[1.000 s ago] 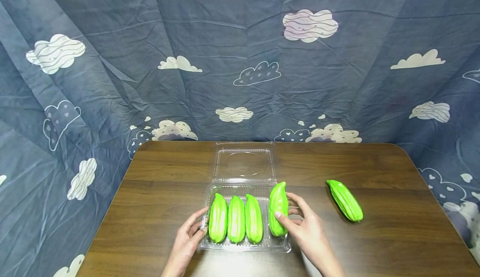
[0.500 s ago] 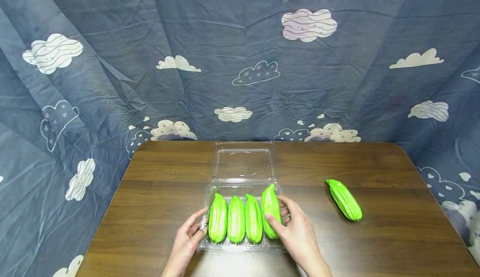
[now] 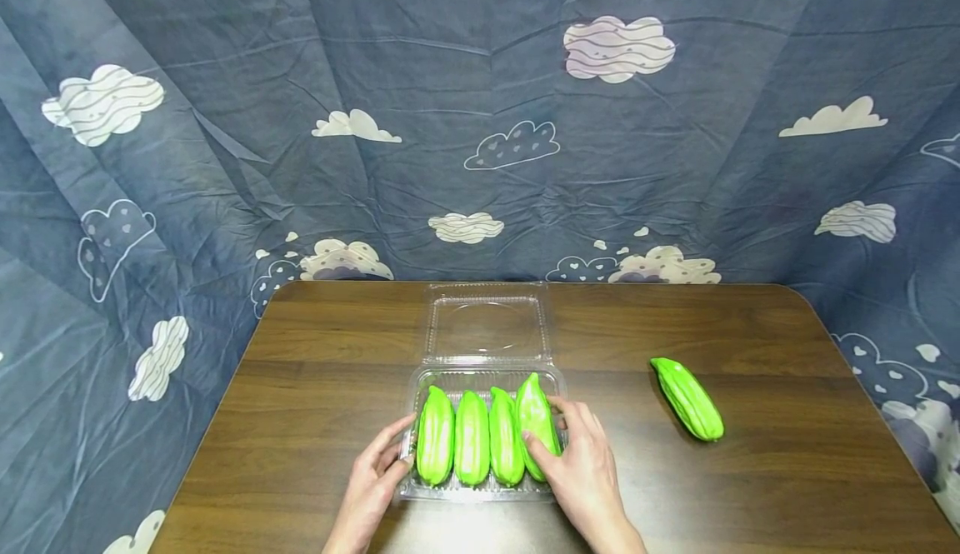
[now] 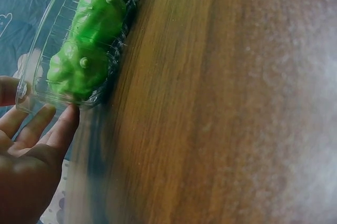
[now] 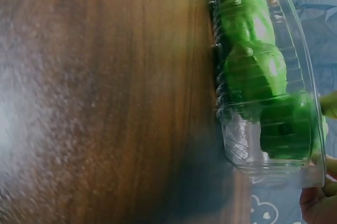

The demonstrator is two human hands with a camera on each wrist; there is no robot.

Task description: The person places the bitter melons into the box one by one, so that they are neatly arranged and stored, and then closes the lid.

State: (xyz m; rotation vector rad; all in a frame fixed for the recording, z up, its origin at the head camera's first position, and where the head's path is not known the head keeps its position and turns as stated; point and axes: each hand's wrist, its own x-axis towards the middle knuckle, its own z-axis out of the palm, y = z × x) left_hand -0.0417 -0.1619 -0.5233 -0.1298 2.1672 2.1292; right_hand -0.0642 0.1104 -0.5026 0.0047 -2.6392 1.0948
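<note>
A hinged clear plastic container (image 3: 480, 496) lies on the table with three bright green, ridged bitter melons (image 3: 472, 437) side by side in its left and middle part. My left hand (image 3: 367, 479) holds its left edge, the thumb at the rim and fingertips against the outer wall (image 4: 39, 95). My right hand (image 3: 588, 475) grips a fourth bitter melon (image 3: 535, 412) between thumb and fingers, over the right end of the container. In the right wrist view this held melon (image 5: 287, 129) sits higher than the others, with a gap under it.
The container's transparent lid (image 3: 487, 325) lies folded back behind it. Another green bitter melon (image 3: 688, 400) rests at an angle on the wooden table (image 3: 300, 421), to the right. A blue cloth with clouds (image 3: 480, 187) hangs behind the table.
My right hand has moved left with its bitter melon, from the container's right edge to beside the third melon, and lower. My left hand has stayed on the container's left edge.
</note>
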